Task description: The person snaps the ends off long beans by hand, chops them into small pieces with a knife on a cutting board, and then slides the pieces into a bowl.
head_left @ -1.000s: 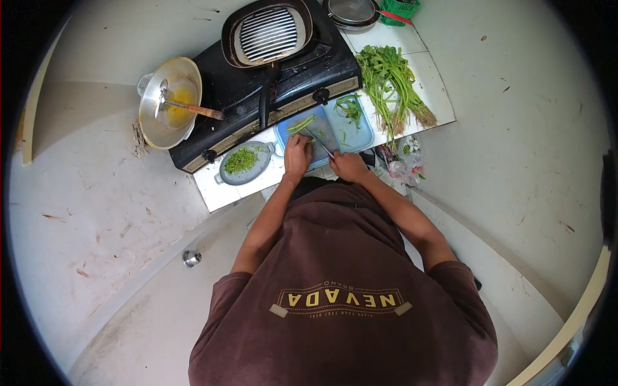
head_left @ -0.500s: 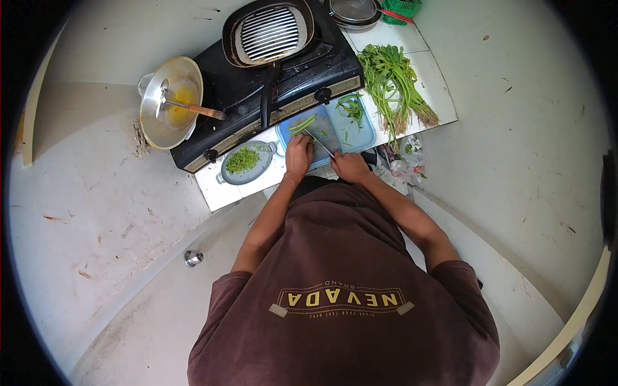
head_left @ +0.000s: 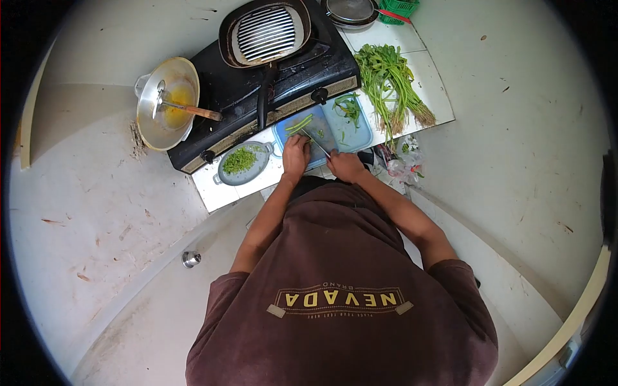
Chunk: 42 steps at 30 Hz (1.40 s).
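My right hand [head_left: 346, 166] is closed around the handle of a knife [head_left: 317, 143], whose blade slants up and left over the blue cutting board [head_left: 368, 134]. Close to the blade tip, my left hand [head_left: 296, 154] has its fingers curled down on green stalks [head_left: 299, 124], which stick out above the fingertips. Cut leaves [head_left: 347, 109] lie on the board's right part. Left of the board, a grey oval dish [head_left: 259, 161] holds chopped greens [head_left: 239, 161]. The fingertips of both hands are partly hidden.
Behind the board stands a black gas stove [head_left: 212, 83] with a grill pan [head_left: 265, 32], its handle pointing toward me. A wok [head_left: 147, 122] with a ladle [head_left: 193, 110] sits at left. Rooted greens [head_left: 393, 83], a strainer [head_left: 351, 9] and a green basket [head_left: 400, 9] are at right.
The whole view has shifted slightly left. The knife and both hands stay nearly in the same place over the board, with the stalks still under my left fingers.
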{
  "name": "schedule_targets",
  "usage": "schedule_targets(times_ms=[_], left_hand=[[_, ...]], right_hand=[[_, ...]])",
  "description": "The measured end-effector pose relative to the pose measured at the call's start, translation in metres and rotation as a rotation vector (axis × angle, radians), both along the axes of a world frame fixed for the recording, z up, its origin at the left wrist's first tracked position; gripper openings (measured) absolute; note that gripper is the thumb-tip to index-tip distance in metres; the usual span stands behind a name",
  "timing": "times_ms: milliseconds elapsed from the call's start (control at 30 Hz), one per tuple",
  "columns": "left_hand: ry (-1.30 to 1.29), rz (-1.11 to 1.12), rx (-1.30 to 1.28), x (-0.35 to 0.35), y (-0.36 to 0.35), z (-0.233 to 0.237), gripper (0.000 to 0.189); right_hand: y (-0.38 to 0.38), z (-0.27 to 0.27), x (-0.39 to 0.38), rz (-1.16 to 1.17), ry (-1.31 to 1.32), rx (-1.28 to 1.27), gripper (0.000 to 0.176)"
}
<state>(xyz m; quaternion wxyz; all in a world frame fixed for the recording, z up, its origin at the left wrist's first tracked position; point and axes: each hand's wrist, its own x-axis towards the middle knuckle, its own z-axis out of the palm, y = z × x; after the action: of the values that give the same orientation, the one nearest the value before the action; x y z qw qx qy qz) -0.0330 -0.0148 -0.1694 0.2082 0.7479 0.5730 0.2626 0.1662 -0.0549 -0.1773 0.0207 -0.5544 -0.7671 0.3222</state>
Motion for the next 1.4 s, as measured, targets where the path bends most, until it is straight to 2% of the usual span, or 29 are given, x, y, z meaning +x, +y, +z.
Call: schedule_targets(times_ms=[167, 267, 567, 667, 967, 1267, 1400], left_hand=[[-0.026, 0.012, -0.006, -0.001, -0.001, 0.001, 0.013], [-0.037, 0.01, -0.008, -0.002, 0.0, -0.005, 0.014], [-0.047, 0.036, -0.006, 0.0, -0.002, 0.001, 0.014], [-0.054, 0.033, -0.001, -0.001, -0.002, -0.001, 0.014], [-0.033, 0.028, 0.018, -0.001, -0.002, -0.004, 0.015], [-0.034, 0.031, 0.001, -0.001, -0.002, 0.0, 0.016], [-0.023, 0.034, 0.006, 0.0, -0.003, 0.0, 0.015]], right_hand=[[0.008, -0.003, -0.008, -0.017, -0.008, 0.012, 0.041], [0.003, 0.005, 0.002, 0.023, -0.062, -0.069, 0.04], [0.002, 0.003, 0.001, 0.008, -0.047, -0.066, 0.042], [-0.003, 0.001, 0.002, 0.014, -0.05, 0.002, 0.042], [0.006, 0.012, -0.013, -0.045, -0.01, -0.003, 0.036], [-0.001, 0.009, -0.002, 0.004, -0.023, -0.052, 0.035], [0.005, -0.003, -0.012, -0.025, -0.002, 0.024, 0.042]])
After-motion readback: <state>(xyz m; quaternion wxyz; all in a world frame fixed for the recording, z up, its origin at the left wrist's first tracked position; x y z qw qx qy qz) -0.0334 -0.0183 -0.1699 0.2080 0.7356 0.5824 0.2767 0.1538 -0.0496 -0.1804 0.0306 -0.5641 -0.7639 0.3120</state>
